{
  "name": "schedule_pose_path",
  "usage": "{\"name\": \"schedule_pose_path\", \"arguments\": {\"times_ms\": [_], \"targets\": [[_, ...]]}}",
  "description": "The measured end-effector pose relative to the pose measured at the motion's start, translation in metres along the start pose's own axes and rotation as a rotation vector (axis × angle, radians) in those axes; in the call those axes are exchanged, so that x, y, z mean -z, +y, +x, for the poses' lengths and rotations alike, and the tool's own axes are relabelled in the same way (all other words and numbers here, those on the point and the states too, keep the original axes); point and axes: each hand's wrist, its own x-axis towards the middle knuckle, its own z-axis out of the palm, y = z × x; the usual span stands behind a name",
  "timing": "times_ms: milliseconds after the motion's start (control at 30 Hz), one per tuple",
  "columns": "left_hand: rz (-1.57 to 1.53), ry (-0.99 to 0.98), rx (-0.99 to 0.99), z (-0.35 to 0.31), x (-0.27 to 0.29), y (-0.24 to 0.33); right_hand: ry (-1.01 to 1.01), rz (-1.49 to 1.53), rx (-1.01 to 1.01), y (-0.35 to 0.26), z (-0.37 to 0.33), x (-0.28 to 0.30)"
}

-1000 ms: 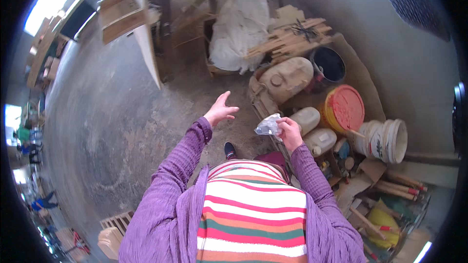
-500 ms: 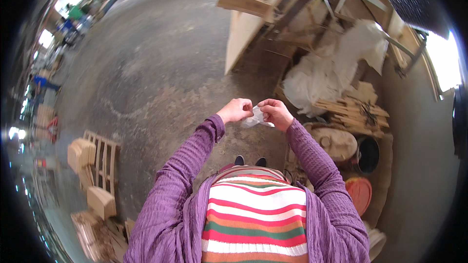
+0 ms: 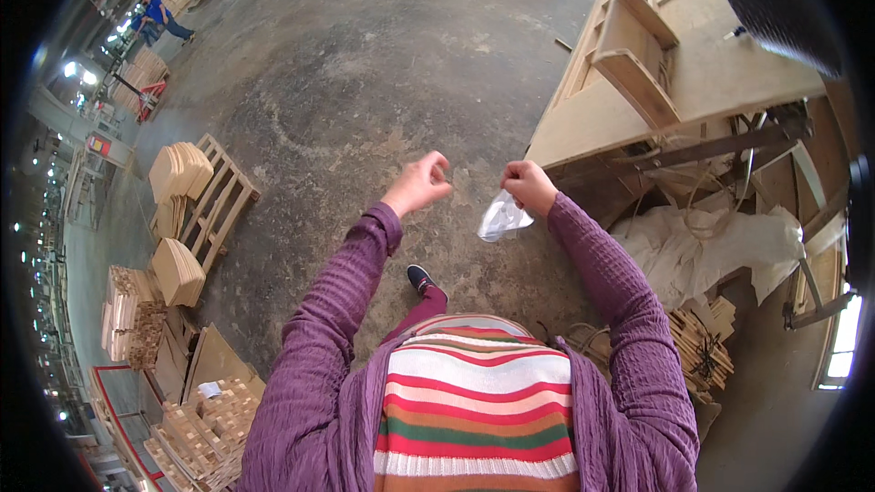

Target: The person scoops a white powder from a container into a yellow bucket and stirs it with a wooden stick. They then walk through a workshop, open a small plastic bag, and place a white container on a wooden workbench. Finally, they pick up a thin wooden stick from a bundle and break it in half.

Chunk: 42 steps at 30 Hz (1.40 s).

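My right hand (image 3: 529, 187) is closed on a small clear plastic bag (image 3: 504, 219), which hangs down from the fingers over the floor. Some of the bag is hidden behind the fingers. To its left, my left hand (image 3: 419, 184) is in the air, apart from the bag. Its fingers are curled, with a gap between thumb and forefinger, and I see nothing in it.
A wooden workbench (image 3: 583, 118) with a wooden frame on top stands ahead right. White sheeting (image 3: 702, 246) and bundled wood strips (image 3: 702, 346) lie at the right. On the left are a pallet (image 3: 223, 196) and stacked wooden boards (image 3: 180, 169). People stand far off.
My hands have come apart: the left has let go of the bag, and the right still holds it, hanging lower. My view has turned right and one foot has stepped forward.
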Motion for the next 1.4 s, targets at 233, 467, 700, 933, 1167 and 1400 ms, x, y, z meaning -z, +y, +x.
{"name": "schedule_pose_path", "arguments": {"times_ms": [233,467,700,933,1167,1400], "targets": [[0.059,-0.140,-0.321,0.059,0.048,-0.041,0.140,0.195,-0.025,-0.074,0.131,0.003],[0.269,0.341,-0.303,0.153,0.107,-0.071,0.133,0.347,0.008,-0.147,0.271,-0.012],[-0.100,0.606,-0.215,0.274,0.238,-0.135,-0.078,0.461,0.042,-0.195,0.440,-0.002],[-0.277,0.769,-0.112,0.370,0.361,-0.173,-0.492,0.436,0.092,-0.257,0.615,0.005],[-0.203,0.871,-0.047,0.426,0.511,-0.221,-0.573,0.005,0.433,-0.314,0.776,-0.050],[-0.203,0.896,-0.051,0.480,0.674,-0.292,-0.356,0.055,0.652,-0.379,0.941,-0.145]]}}
